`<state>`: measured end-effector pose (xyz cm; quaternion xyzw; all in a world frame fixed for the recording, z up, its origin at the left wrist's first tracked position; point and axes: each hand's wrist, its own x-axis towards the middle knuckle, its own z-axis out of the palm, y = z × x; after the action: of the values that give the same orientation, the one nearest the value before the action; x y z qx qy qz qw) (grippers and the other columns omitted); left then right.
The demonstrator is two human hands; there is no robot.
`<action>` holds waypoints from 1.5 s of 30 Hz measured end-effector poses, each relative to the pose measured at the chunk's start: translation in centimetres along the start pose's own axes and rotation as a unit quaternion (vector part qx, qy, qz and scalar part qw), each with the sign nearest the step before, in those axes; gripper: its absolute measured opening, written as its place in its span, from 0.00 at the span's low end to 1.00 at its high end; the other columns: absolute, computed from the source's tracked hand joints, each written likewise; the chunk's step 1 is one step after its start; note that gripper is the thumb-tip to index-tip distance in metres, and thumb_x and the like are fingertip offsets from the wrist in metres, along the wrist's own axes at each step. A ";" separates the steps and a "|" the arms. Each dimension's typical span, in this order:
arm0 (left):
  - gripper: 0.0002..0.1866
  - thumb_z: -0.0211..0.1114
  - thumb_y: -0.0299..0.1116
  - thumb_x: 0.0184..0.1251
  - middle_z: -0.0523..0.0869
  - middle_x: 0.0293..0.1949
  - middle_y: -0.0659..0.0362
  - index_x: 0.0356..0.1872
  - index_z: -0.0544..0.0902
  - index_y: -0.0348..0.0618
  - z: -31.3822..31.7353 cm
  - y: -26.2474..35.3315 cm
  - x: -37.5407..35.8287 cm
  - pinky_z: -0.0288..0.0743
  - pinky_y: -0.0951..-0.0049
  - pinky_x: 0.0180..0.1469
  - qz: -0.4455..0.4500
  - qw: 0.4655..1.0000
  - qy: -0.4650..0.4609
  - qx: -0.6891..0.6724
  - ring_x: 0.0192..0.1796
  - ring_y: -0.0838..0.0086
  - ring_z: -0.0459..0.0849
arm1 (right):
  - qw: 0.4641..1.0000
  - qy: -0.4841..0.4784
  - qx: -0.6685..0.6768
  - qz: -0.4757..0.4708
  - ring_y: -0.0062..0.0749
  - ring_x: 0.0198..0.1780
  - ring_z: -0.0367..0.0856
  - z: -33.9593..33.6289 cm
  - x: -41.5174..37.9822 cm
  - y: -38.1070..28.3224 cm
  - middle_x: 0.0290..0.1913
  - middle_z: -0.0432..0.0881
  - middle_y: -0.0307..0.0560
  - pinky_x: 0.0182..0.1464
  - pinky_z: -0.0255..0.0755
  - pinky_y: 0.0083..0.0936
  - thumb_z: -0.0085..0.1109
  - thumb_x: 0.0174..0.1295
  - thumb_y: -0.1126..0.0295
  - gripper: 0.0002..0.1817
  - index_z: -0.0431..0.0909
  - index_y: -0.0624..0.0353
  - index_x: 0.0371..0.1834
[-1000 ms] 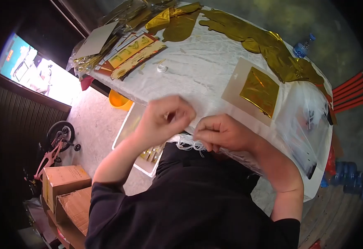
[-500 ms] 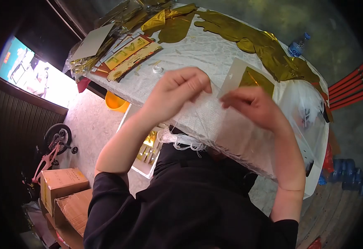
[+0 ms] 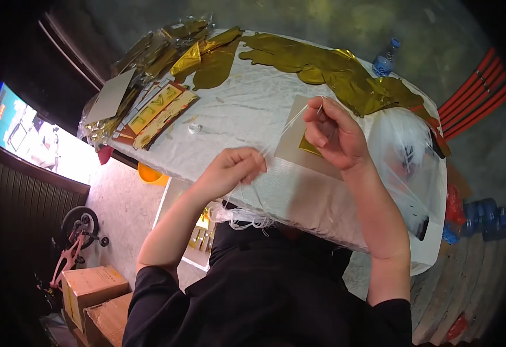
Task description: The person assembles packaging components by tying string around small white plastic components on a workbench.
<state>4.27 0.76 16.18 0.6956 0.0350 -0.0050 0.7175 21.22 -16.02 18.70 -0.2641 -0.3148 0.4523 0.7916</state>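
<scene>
My left hand [image 3: 233, 171] is closed in a pinch on white string [image 3: 292, 122] above the near part of the table. Higher and to the right, my right hand [image 3: 338, 134] grips the same string between thumb and forefinger, with its other fingers curled. The string runs between the two hands. A loose bundle of white string [image 3: 242, 216] hangs at the table's front edge, below my left hand. Beneath my right hand lies a grey card [image 3: 290, 141] with a gold foil piece [image 3: 309, 147] on it, partly hidden by the hand.
Flat gold foil balloons [image 3: 328, 65] curve along the far edge, near a water bottle [image 3: 385, 59]. Printed packs [image 3: 163, 115] and a small white roll [image 3: 194, 128] lie at left. A clear plastic bag [image 3: 400, 156] is at right. Cardboard boxes [image 3: 94, 283] stand on the floor.
My right hand has risen and turned palm inward, drawing the string up. My left hand is lower, nearer the table edge. The view has shifted slightly.
</scene>
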 end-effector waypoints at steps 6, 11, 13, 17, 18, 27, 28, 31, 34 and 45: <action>0.15 0.57 0.33 0.62 0.79 0.43 0.58 0.47 0.76 0.35 -0.3 1.7 -0.8 0.69 0.76 0.49 -0.037 0.975 -0.152 0.156 0.42 0.78 0.76 | 0.998 0.040 -0.049 -0.008 0.21 0.19 0.69 0.4 0.2 -0.8 0.40 0.80 0.52 0.24 0.63 0.14 0.36 0.67 0.64 0.17 0.73 0.62 0.47; 0.23 0.49 0.37 0.67 0.73 0.52 0.55 0.59 0.63 0.37 1.8 2.6 2.4 0.61 0.74 0.59 0.105 0.993 0.027 0.039 0.54 0.73 0.71 | 0.994 0.038 -0.102 0.018 0.20 0.18 0.69 1.8 0.2 -0.4 0.42 0.79 0.55 0.23 0.65 0.13 0.36 0.67 0.65 0.17 0.72 0.63 0.47; 0.21 0.48 0.37 0.68 0.74 0.50 0.55 0.58 0.64 0.37 2.9 2.3 3.3 0.63 0.75 0.57 0.104 0.994 -0.003 0.014 0.52 0.73 0.72 | 0.991 0.042 -0.122 0.028 0.19 0.17 0.68 2.3 0.1 -0.2 0.43 0.78 0.56 0.23 0.66 0.13 0.36 0.67 0.66 0.17 0.72 0.64 0.47; 0.13 0.47 0.37 0.69 0.75 0.29 0.64 0.42 0.73 0.39 3.7 3.0 3.2 0.65 0.82 0.35 0.061 0.998 -0.010 0.026 0.31 0.84 0.72 | 0.957 0.057 -0.283 -0.007 0.15 0.18 0.69 1.8 0.0 -0.2 0.40 0.79 0.52 0.22 0.66 0.13 0.42 0.65 0.67 0.15 0.73 0.66 0.45; 0.12 0.47 0.36 0.69 0.74 0.25 0.67 0.36 0.75 0.39 3.6 3.1 3.1 0.63 0.83 0.32 0.056 0.992 0.026 0.107 0.28 0.86 0.69 | 0.920 0.065 -0.385 -0.024 0.14 0.17 0.68 1.6 0.0 -0.2 0.41 0.80 0.53 0.23 0.66 0.11 0.41 0.65 0.68 0.15 0.74 0.66 0.44; 0.12 0.47 0.36 0.69 0.69 0.21 0.69 0.29 0.73 0.42 2.9 3.7 3.0 0.58 0.87 0.26 0.078 0.996 0.036 0.022 0.23 0.88 0.64 | 0.988 -0.016 -0.155 0.018 0.12 0.19 0.66 3.4 -0.6 -0.6 0.32 0.79 0.40 0.24 0.64 0.11 0.45 0.64 0.68 0.13 0.76 0.64 0.44; 0.12 0.47 0.37 0.69 0.69 0.20 0.69 0.29 0.73 0.42 3.1 3.9 2.8 0.57 0.87 0.25 0.057 0.997 -0.031 0.032 0.23 0.88 0.63 | 0.988 -0.015 -0.155 0.018 0.12 0.19 0.66 3.2 -0.5 -0.5 0.32 0.79 0.40 0.24 0.64 0.11 0.45 0.64 0.68 0.13 0.76 0.64 0.44; 0.14 0.46 0.38 0.70 0.68 0.19 0.69 0.29 0.73 0.41 2.1 5.3 2.6 0.54 0.86 0.22 0.099 0.992 -0.048 -0.056 0.21 0.88 0.61 | 0.872 -0.017 -0.488 0.002 0.17 0.20 0.70 2.7 -0.4 -0.3 0.33 0.80 0.46 0.24 0.65 0.13 0.44 0.64 0.70 0.13 0.75 0.68 0.42; 0.15 0.46 0.39 0.70 0.67 0.18 0.68 0.30 0.74 0.41 1.6 4.8 3.1 0.54 0.84 0.21 0.129 0.982 -0.044 -0.132 0.19 0.87 0.61 | 0.950 -0.152 -0.262 0.071 0.16 0.22 0.70 3.8 -1.1 -1.3 0.33 0.79 0.45 0.25 0.64 0.13 0.43 0.64 0.70 0.13 0.74 0.68 0.42; 0.13 0.47 0.35 0.69 0.71 0.19 0.65 0.30 0.73 0.38 2.2 4.6 2.5 0.63 0.84 0.26 0.083 0.995 -0.046 0.038 0.22 0.84 0.67 | 0.948 -0.158 -0.272 0.044 0.15 0.21 0.69 4.4 -1.6 -2.1 0.38 0.80 0.51 0.24 0.63 0.11 0.43 0.65 0.66 0.16 0.75 0.67 0.44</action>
<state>7.08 -1.21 20.75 0.7221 -0.0562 0.0210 0.6891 18.49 -17.80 22.74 -0.4081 -0.5350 0.4196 0.6092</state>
